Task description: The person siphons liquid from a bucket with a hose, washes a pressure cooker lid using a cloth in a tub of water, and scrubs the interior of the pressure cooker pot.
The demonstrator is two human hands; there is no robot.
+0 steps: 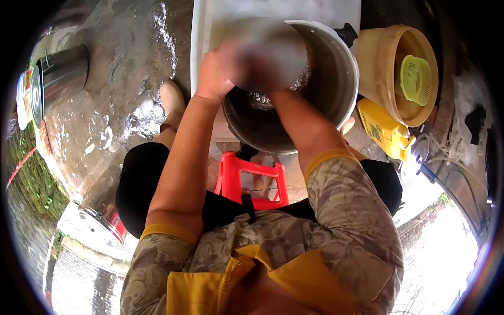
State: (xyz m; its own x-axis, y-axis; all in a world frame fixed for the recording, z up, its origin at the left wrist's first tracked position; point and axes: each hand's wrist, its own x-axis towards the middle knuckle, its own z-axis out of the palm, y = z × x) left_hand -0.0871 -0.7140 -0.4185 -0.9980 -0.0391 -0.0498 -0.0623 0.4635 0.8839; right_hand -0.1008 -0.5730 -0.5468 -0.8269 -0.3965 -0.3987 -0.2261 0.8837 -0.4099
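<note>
A round grey metal piece [283, 42], smeared by motion, is over the upper left part of a large metal pot [336, 94]. My left hand [214, 76] is at the left side of this round piece, its fingers partly blurred. My right hand [262, 73] lies against or inside the round piece and is heavily blurred, so its fingers cannot be made out. Below both hands, the pot holds shiny liquid [262, 101]. The pot rests on a white board or tray [210, 16].
In front of my body stands a red stool [229, 176]. To the right are a beige bucket [367, 68] with a green basket [416, 79] inside and a yellow container [379, 126]. A metal pot [65, 71] lies at far left on wet ground.
</note>
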